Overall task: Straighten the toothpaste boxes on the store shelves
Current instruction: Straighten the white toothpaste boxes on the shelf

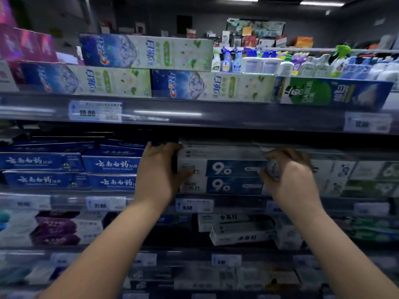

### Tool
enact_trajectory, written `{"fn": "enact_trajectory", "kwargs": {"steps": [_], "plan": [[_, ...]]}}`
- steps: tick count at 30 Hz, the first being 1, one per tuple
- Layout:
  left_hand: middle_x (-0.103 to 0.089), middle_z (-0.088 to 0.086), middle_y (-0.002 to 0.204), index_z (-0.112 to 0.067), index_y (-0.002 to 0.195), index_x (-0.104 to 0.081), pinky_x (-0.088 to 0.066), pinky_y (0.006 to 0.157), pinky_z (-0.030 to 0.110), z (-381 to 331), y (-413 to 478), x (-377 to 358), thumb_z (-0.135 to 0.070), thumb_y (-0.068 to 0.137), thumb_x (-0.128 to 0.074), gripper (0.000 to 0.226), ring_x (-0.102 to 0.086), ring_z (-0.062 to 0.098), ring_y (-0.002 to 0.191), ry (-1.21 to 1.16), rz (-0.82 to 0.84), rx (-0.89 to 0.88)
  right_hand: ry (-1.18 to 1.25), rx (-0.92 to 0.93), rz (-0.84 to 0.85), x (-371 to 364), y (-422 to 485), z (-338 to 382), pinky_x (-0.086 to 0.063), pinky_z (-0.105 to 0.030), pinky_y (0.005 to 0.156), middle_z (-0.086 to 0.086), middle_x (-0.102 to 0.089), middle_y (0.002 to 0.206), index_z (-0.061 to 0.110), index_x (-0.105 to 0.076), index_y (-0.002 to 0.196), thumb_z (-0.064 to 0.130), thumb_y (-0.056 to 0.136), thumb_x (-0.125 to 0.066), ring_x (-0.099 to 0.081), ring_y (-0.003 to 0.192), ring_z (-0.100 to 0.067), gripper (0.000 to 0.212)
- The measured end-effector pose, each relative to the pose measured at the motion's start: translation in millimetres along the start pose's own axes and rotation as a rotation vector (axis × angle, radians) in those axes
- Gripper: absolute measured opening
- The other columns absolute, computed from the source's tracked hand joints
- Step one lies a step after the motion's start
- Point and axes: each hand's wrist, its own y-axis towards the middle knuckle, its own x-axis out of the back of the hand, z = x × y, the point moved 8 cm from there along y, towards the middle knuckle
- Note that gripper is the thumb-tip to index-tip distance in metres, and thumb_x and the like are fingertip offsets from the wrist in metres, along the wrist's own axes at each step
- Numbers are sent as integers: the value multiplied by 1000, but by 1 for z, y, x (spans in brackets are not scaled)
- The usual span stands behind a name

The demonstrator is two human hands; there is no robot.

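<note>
The left hand [157, 169] and right hand [289, 178] clasp the ends of the stacked white-and-blue cardboard toothpaste boxes [233, 168], seemingly mid-squaring, while the skewed white cardboard boxes [239, 233] on the shelf below look still to do.

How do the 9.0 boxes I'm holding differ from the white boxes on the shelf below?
The 9.0 boxes sit level and stacked squarely; the white boxes below lie askew. The 9.0 boxes carry a blue panel; the white boxes are nearly all white. The left hand and right hand grip the 9.0 boxes' ends; nothing touches the white boxes. Both are long cartons lying lengthwise.
</note>
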Motion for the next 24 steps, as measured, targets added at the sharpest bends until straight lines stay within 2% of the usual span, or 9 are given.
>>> {"fn": "enact_trajectory", "kwargs": {"steps": [3, 5, 7, 10, 13, 15, 17, 20, 24], "plan": [[-64, -2, 120, -23, 130, -60, -43, 104, 32, -5, -5, 11, -36, 76, -84, 61, -57, 21, 117, -159, 0, 53, 38, -18, -33, 2, -4, -3, -49, -40, 83, -7, -65, 102, 9, -69, 105, 23, 81, -78, -53, 102, -33, 29], [-63, -6, 115, -27, 127, -61, -50, 90, 25, -6, -9, 11, -33, 75, -86, 58, -62, 12, 104, -314, 37, 93, 81, -43, -9, 0, -4, -6, -49, -41, 83, -8, -65, 101, 9, -67, 106, 27, 82, -77, -53, 103, -33, 31], [-69, -3, 108, -27, 119, -63, -57, 86, 28, -5, -11, 13, -30, 75, -86, 50, -68, 12, 98, -488, 66, 140, 123, -43, 13, 0, -4, -3, -49, -39, 81, -6, -65, 98, 11, -66, 108, 29, 83, -76, -55, 102, -33, 32], [-73, -3, 101, -19, 114, -67, -60, 81, 24, -3, -13, 27, -19, 77, -85, 41, -72, 9, 92, -647, 58, 159, 311, -90, -20, 13, -7, 0, -49, -33, 83, 1, -65, 105, 17, -63, 117, 34, 87, -73, -58, 104, -21, 35], [-75, 3, 102, -20, 114, -70, -61, 84, 34, 4, -16, 41, -27, 77, -85, 41, -74, 16, 95, -782, 43, 164, 638, -180, 0, 24, -17, 7, -51, -25, 85, 9, -68, 113, 29, -59, 127, 38, 91, -67, -63, 104, -8, 37], [-76, 5, 101, -21, 114, -71, -60, 83, 37, 11, -20, 44, -37, 75, -84, 44, -75, 20, 96, -885, 45, 212, 977, -255, 79, 21, -26, 18, -58, -28, 80, 5, -74, 105, 36, -66, 115, 35, 90, -65, -70, 99, -12, 25], [-77, 2, 95, -19, 111, -70, -60, 79, 35, 19, -25, 45, -40, 72, -81, 45, -75, 17, 91, -931, 29, 264, 1169, -347, 93, 16, -35, 25, -60, -28, 71, 3, -77, 98, 32, -71, 104, 30, 86, -64, -73, 91, -18, 18], [-73, 4, 82, -20, 88, -66, -61, 80, 47, 33, -34, 41, -49, 68, -84, 40, -73, 25, 84, -885, -28, 333, 1181, -438, 70, 8, -46, 28, -61, -29, 69, -3, -77, 99, 22, -67, 112, 30, 84, -65, -74, 86, -21, 30], [-73, 20, 86, -14, 71, -67, -56, 87, 62, 42, -44, 30, -52, 67, -85, 42, -71, 41, 88, -946, -43, 405, 1173, -472, 48, 6, -52, 25, -62, -31, 69, -10, -76, 102, 18, -63, 106, 28, 84, -68, -74, 85, -27, 25]]}}
